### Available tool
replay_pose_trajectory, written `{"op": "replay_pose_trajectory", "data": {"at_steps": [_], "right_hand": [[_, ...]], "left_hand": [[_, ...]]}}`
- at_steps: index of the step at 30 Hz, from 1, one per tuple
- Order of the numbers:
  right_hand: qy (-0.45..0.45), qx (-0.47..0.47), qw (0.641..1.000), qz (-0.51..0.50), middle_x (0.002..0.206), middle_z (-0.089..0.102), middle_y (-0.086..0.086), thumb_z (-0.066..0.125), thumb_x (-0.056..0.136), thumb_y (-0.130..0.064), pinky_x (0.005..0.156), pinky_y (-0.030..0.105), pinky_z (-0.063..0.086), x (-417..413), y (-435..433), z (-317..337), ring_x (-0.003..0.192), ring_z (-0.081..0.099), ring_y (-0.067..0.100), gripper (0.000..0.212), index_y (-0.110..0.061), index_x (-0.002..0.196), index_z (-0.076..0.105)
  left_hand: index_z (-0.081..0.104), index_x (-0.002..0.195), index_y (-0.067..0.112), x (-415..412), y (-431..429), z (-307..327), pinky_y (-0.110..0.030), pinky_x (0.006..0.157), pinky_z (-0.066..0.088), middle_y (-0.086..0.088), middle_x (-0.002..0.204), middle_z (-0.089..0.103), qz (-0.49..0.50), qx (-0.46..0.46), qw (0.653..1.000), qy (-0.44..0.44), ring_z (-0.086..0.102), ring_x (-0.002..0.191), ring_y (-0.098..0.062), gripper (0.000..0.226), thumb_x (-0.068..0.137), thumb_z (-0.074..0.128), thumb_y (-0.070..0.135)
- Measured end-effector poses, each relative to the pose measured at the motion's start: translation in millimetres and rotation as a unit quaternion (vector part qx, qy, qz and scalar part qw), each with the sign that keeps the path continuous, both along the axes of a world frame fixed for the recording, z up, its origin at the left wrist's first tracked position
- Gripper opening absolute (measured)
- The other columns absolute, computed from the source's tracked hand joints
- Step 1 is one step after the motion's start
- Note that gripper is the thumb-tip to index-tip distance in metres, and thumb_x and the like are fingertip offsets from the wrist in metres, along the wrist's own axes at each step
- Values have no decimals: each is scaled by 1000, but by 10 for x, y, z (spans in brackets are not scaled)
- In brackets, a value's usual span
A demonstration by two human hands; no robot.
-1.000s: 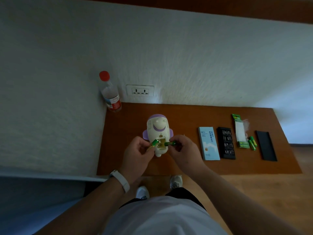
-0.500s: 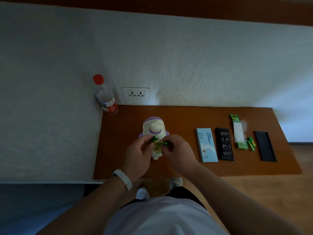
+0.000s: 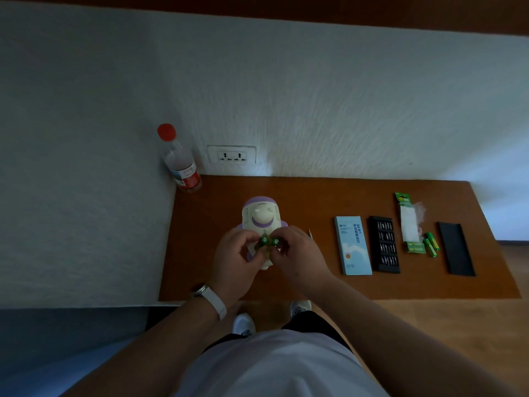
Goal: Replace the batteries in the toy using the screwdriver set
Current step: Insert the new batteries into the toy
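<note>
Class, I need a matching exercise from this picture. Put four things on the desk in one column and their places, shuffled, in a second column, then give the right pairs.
Things
1. bottle
2. toy
3. blue box
4. black lid

Places
A. farthest right on the desk
B. back left corner of the desk
C. partly under the left hand and right hand, each pinching a green battery
D. just left of the bit tray

Pairs: 1-B, 2-C, 3-D, 4-A
</note>
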State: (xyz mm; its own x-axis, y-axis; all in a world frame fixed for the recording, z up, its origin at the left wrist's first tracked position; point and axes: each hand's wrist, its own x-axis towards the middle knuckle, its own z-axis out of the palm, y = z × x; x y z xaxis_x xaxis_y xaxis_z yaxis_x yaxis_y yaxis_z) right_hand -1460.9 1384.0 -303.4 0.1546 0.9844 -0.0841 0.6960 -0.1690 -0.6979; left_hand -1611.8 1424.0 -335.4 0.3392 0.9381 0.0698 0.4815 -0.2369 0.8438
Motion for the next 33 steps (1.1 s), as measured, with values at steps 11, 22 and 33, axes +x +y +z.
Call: {"op": "replay_pose_trajectory", "data": {"at_steps": [11, 22, 33], "right_hand": [[4, 3, 1000, 4, 97, 52, -10, 65, 89, -15, 65, 8, 37, -1, 18, -109, 80, 47, 0, 24, -14, 113, 65], [6, 9, 1000, 12, 98, 52, -10, 64, 90, -13, 67, 6, 37, -6, 26, -101, 86, 48, 2, 24, -13, 114, 66], [18, 0, 1000, 6, 101, 57, -4, 62, 90, -12, 75, 18, 46, 9, 10, -82, 88, 52, 8, 25, -12, 114, 66]], "left_hand": [[67, 105, 10, -7, 17, -69, -13, 74, 45, -3, 100, 65, -48, 36, 997, 39, 60, 92, -14, 21, 86, 75, 14], [68, 101, 12, -18, 67, -86, -27, 70, 53, 0, 95, 65, -61, 71, 994, 56, 61, 89, -18, 32, 87, 57, 39], [70, 102, 10, -74, 108, -173, -22, 72, 50, -5, 104, 61, -65, 51, 995, 64, 63, 94, -21, 19, 85, 70, 19]]}}
